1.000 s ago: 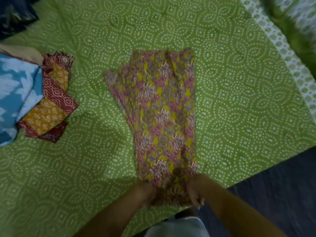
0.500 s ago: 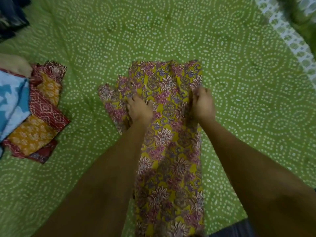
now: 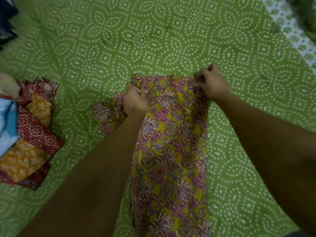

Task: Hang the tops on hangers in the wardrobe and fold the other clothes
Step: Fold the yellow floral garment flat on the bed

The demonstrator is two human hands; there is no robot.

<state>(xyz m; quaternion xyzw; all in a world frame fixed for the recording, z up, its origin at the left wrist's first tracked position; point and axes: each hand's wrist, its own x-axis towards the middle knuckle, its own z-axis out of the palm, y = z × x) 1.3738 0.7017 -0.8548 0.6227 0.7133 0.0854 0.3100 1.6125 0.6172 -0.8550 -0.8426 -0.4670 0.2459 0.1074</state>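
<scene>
At the far edge of the floral garment (image 3: 171,142), my left hand (image 3: 135,101) and right hand (image 3: 211,82) each pinch a corner. I judge the fold is under way; next, I align edges and flatten.

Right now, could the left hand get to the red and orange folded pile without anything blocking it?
Probably yes. Only bare green bedspread lies between the left hand and the pile, but that hand is gripping the floral garment and must release it first.

Just one cam, strapped to my head, looking forward and steeply down at the green bedsheet (image 3: 171,40) from close range. Wide-angle, so my forearms fill the bottom half and the edges bend. No second view to overlap with.
</scene>
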